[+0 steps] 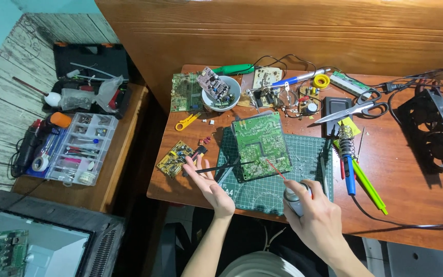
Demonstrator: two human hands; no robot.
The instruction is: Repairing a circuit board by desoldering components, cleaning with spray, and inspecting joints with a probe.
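Head view shows the right hand [318, 219] gripping a spray can [294, 200] whose red straw aims at the green circuit board [261, 145] lying on the cutting mat [308, 154], left hand [208, 185] released beside it, spraying seemingly underway, board not yet wiped.

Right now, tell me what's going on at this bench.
A person sits at a wooden table working on a green circuit board that lies on a green cutting mat. The right hand grips a spray can, its thin red straw aimed at the board. The left hand is open, palm up, beside the mat, holding nothing. A blue-handled soldering iron and scissors lie to the right, untouched.
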